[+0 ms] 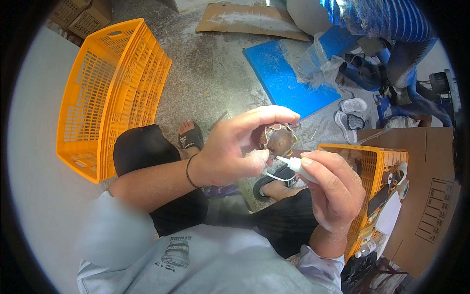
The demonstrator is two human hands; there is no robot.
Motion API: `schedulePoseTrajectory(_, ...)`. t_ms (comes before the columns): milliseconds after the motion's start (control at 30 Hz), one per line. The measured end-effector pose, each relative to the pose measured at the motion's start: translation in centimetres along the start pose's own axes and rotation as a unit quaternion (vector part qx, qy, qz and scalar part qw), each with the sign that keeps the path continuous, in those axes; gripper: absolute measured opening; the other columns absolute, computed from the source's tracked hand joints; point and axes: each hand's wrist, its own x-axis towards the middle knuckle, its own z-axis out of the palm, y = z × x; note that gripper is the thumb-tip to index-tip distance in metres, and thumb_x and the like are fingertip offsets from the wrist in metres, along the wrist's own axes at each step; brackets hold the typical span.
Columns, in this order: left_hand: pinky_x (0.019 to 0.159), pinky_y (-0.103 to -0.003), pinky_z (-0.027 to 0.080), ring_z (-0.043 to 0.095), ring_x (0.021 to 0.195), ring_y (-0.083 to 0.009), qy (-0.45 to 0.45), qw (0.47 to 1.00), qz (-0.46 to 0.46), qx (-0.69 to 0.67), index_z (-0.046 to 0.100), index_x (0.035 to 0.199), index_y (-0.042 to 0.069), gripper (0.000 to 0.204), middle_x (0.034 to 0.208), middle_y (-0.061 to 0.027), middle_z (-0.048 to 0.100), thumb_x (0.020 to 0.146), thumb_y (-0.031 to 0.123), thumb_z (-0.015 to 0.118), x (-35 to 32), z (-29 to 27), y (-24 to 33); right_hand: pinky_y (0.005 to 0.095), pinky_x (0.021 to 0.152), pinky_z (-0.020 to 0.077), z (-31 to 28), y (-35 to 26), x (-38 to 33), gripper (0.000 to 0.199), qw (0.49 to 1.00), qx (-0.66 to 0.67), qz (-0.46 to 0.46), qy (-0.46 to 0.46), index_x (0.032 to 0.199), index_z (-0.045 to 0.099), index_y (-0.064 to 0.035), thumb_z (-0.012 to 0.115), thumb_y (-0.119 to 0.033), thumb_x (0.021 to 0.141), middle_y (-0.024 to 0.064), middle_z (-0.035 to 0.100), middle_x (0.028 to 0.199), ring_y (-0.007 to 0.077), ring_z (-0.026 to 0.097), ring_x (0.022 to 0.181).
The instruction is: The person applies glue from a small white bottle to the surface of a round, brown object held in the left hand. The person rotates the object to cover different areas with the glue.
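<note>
My left hand [227, 147] is closed round a small, round brown piece [280, 141] with a pale, jagged rim, held up in front of my knees. What the piece is, I cannot make out. In my right hand [339, 188] is a small white squeeze bottle [296, 165], gripped between thumb and fingers. Its narrow nozzle points left and lies close to the lower edge of the brown piece, by my left thumb. Whether the tip touches the piece, I cannot tell. A thin white strip [280, 177] shows below the nozzle.
Stacked orange crates [108, 93] stand at the left. Another orange crate [376, 156], holding tape rolls and papers, is by my right knee, beside a large cardboard sheet [416, 196]. Ahead lie a blue board [286, 78], shoes [348, 117] and a blue hose [384, 19].
</note>
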Motion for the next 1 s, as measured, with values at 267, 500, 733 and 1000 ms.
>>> schedulePoseTrajectory(267,0.113,-0.034,0.043,0.052,0.131,-0.0206,-0.003,1.000,-0.009,-0.003,0.046,0.146,-0.010,0.074,0.143,-0.0166,0.049,0.071,-0.009,0.048,-0.10,0.16,-0.23,0.0342,0.068,0.0568,-0.27,-0.01,0.05,0.026,1.000,-0.008,-0.003,-0.012,0.102,0.069,0.0026,0.079,-0.004,0.079,0.0185,0.071,0.092,0.0304,0.072,0.080)
schedulePoseTrajectory(500,0.113,-0.034,0.043,0.052,0.132,-0.0203,-0.007,1.000,-0.019,-0.007,0.046,0.146,-0.009,0.074,0.145,-0.0167,0.048,0.072,-0.009,0.049,-0.06,0.25,-0.28,0.0338,0.068,0.0569,-0.36,0.28,0.10,0.026,1.000,-0.001,-0.009,-0.016,0.103,0.069,0.0024,0.078,-0.003,0.079,0.0186,0.071,0.092,0.0305,0.072,0.081)
schedulePoseTrajectory(733,0.113,-0.034,0.043,0.052,0.131,-0.0194,0.005,0.999,-0.030,-0.012,0.047,0.146,-0.008,0.073,0.142,-0.0154,0.050,0.073,-0.008,0.049,-0.08,0.47,-0.14,0.0337,0.069,0.0572,-0.44,0.37,0.06,0.028,1.000,0.003,-0.012,-0.013,0.104,0.069,0.0022,0.079,-0.002,0.078,0.0189,0.071,0.094,0.0302,0.072,0.081)
schedulePoseTrajectory(1000,0.113,-0.035,0.042,0.053,0.130,-0.0192,-0.004,0.999,-0.030,-0.016,0.045,0.146,-0.009,0.073,0.142,-0.0156,0.051,0.074,-0.007,0.050,-0.04,0.40,-0.01,0.0338,0.068,0.0571,-0.44,0.40,0.11,0.029,1.000,-0.002,-0.011,-0.006,0.104,0.068,0.0022,0.079,-0.003,0.078,0.0187,0.071,0.093,0.0307,0.072,0.081)
